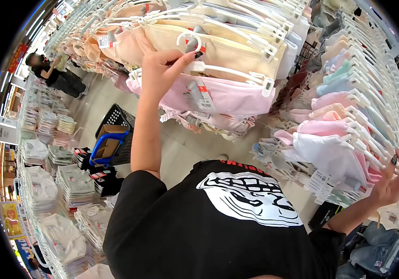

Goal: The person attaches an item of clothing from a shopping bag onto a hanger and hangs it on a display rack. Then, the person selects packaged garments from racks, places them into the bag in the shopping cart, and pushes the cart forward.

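My left hand [164,69] pinches a white plastic hanger [211,68] just below its round hook. Clipped to that hanger is a pale pink garment [236,96] with a red and white price tag [202,98], hanging in front of a cream-yellow garment [229,51]. To the right, my right hand [394,181] has its fingers stretched out against the hangers at the near end of another rack. Beside it hang a white garment [322,151] and a brighter pink one [322,128]. I cannot tell whether its fingertips touch a hanger.
A black shopping basket [118,118] with a blue handle and a cardboard box [111,131] stands on the aisle floor at left. Stacks of folded clothes [41,181] line the far left. Farther off, a person in dark clothes [60,76] stands in the aisle.
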{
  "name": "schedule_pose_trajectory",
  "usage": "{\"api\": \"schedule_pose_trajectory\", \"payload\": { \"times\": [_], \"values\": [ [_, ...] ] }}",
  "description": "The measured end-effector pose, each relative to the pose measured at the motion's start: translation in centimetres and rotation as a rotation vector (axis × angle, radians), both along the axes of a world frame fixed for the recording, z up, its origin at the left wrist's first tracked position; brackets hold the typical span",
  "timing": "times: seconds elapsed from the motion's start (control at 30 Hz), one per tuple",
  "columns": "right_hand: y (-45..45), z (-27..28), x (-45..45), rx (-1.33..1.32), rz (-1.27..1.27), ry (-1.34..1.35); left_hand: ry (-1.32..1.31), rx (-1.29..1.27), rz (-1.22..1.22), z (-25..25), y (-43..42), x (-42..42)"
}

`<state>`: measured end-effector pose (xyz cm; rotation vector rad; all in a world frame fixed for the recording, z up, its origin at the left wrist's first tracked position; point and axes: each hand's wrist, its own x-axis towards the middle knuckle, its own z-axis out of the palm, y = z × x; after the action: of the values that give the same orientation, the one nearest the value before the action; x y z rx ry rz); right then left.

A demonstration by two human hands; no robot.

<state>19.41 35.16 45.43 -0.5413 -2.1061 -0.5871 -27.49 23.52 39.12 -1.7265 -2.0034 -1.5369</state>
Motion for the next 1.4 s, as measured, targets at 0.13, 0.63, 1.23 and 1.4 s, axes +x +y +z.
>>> {"api": "schedule_pose_trajectory", "payload": {
  "times": [0.13, 0.63, 1.23, 1.4],
  "values": [
    [0.1, -0.1, -0.3, 0.016, 0.002, 0.018, 0.022, -0.025, 0.011, 0.4, -0.3, -0.6],
    [-0.2, 0.5, -2.1, -0.008, 0.086, 0.120, 0.387, -0.099, -0.145, -0.5, -1.5, 0.9],
    [-7.6, -7.9, 4.9, -0.389, -0.210, 0.750, 0.427, -0.102, -0.809, -1.4, 2.2, 10.2],
    [-8.5, -9.8, 2.4, -0.442, -0.262, 0.497, 0.324, -0.103, -0.909, -2.3, 3.3, 13.0]
  ]
}}
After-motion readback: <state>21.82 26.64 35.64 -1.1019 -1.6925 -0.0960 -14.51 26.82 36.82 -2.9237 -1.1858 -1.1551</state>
